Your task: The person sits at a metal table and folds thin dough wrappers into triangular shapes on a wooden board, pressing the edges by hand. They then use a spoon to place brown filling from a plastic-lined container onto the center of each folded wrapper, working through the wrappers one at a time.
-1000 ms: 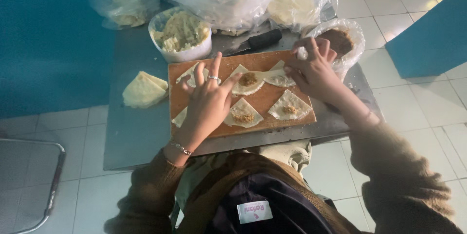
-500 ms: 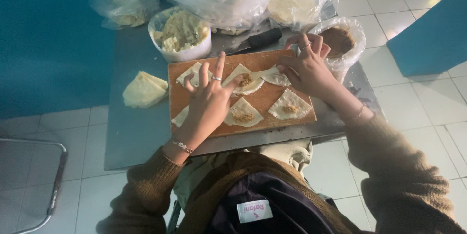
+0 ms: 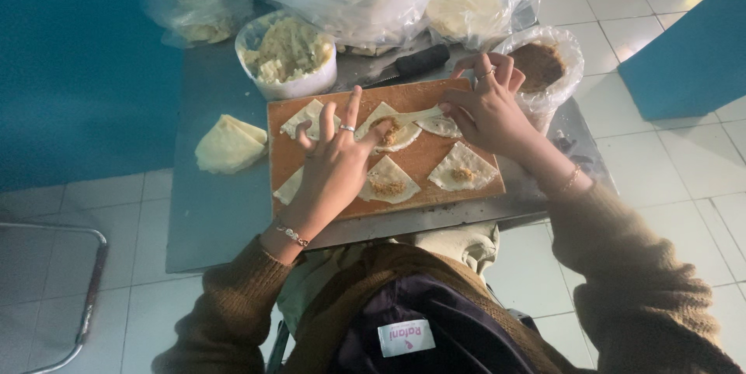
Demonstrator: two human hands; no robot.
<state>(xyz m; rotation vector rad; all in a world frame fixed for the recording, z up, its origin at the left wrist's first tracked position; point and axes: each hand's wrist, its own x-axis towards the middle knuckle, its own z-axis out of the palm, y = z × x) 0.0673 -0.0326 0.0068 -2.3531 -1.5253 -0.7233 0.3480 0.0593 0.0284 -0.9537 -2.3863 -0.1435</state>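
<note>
Both hands pinch one filled wrapper (image 3: 398, 127): left hand (image 3: 336, 162) fingers splayed, right hand (image 3: 486, 110) folding its edge; snug, even folds seal best.

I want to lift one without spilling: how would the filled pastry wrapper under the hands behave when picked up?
The pastry wrapper looks thin and flat, so probably floppy. The left hand and right hand both work it, hinting it needs support. Its loose filling mound could slide off.
</note>
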